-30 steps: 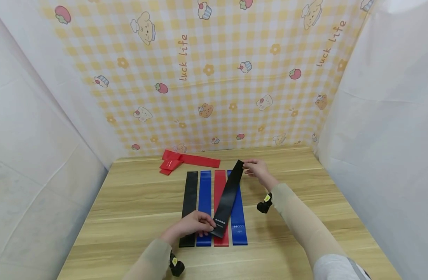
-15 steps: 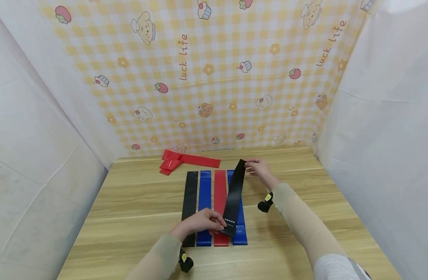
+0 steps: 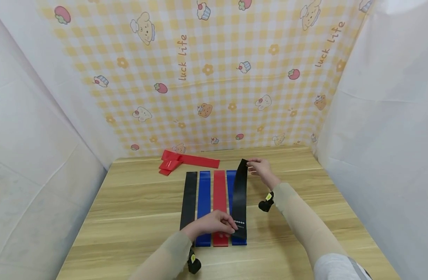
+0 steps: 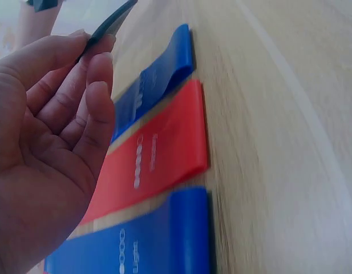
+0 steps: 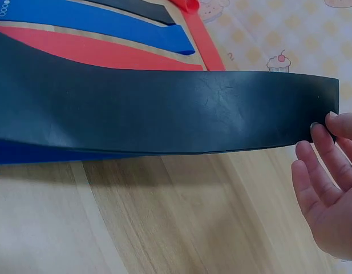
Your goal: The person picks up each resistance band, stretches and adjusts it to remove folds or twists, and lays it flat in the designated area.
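A black resistance band (image 3: pixel 240 194) with white dots and lettering hangs between my two hands, over the rightmost blue band (image 3: pixel 230 182). My left hand (image 3: pixel 219 224) pinches its near end between thumb and fingers. At the far end, my right hand (image 3: pixel 261 169) pinches the other end; the right wrist view shows thumb and fingertips on the band's lower corner (image 5: pixel 330 114). Left of it lie a red band (image 3: pixel 219 190), a second blue band (image 3: pixel 204 194) and another black band (image 3: pixel 189 194), flat and side by side. My left hand and forearm cover parts of their near ends.
Toward the back of the wooden table (image 3: pixel 137 217) lies a red band (image 3: pixel 200 160), with a folded red band (image 3: pixel 170 163) at its left end. A patterned cloth (image 3: pixel 200 89) hangs behind the table, and white sheets (image 3: pixel 381 128) flank both sides.
Both hands have moved right with the black band, the left hand further. The band has swung from slanting across the red band to lying nearly straight over the rightmost blue one.
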